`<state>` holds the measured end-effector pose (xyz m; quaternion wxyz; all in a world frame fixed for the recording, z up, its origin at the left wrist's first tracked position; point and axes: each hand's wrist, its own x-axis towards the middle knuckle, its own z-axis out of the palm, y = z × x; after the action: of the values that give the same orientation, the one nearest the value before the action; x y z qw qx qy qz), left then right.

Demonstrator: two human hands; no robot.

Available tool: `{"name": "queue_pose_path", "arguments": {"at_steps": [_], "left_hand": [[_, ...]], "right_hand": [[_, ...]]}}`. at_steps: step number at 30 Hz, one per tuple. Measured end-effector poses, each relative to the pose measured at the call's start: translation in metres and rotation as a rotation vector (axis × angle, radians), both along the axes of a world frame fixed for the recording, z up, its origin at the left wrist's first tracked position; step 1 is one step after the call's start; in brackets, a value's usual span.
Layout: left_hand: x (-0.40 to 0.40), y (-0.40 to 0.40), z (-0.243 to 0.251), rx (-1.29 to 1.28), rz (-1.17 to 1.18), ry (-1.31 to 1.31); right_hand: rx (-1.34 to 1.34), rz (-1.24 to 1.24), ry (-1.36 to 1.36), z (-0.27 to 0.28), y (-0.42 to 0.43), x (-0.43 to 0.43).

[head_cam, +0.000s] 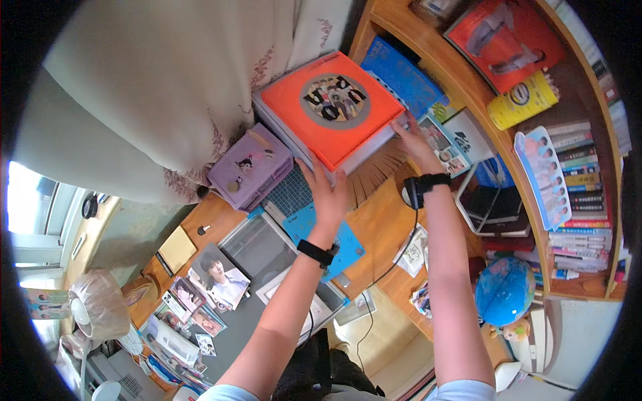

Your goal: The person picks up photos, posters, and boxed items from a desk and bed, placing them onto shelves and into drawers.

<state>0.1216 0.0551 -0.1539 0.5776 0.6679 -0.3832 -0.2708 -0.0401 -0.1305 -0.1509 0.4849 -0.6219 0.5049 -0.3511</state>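
A stack topped by an orange-red box lid or album cover (281,100), with a round grey group picture, rests at the back of the desk against the curtain. My left hand (326,193) clasps its near corner, fingers along the left side and thumb on the front side. At its right corner, my right hand (419,148) grips the edge with thumb and fingers. White layers show below the cover; what lies under them is hidden. A lilac plastic drawer box (251,165) stands just left of the stack. Brown fringed material (376,173) lies in front of it.
A green cutting mat (288,188) and blue sheet (346,245) lie beneath my left arm. Photo cards (220,280) cover the left desk. To the right are a wooden bookshelf (544,210), a globe (504,290) and a yellow can (521,103). A black cable (396,265) hangs from my right wrist.
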Motion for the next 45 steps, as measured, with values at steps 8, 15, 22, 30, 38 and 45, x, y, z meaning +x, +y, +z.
{"name": "queue_pose_path", "arguments": {"at_steps": [8, 15, 22, 30, 38, 45], "left_hand": [[-0.003, 0.028, -0.010, -0.215, -0.163, 0.293], [-0.008, 0.052, -0.009, 0.153, -0.337, 0.573], [0.017, 0.020, -0.056, 0.114, -0.335, 0.330], [0.017, -0.009, -0.042, 0.067, -0.267, 0.048], [0.007, -0.020, -0.067, 0.044, -0.050, -0.041], [-0.008, -0.004, -0.024, 0.066, -0.146, 0.154]], "right_hand": [[0.056, -0.104, -0.203, -0.019, 0.030, -0.013], [0.199, -0.011, -0.173, 0.038, 0.184, -0.038], [0.294, 0.065, -0.422, 0.093, 0.357, -0.087], [0.376, 0.134, -0.437, 0.084, 0.498, -0.180], [0.567, 0.032, -0.279, 0.052, 0.514, -0.199], [0.539, 0.072, -0.262, 0.044, 0.495, -0.186]]}}
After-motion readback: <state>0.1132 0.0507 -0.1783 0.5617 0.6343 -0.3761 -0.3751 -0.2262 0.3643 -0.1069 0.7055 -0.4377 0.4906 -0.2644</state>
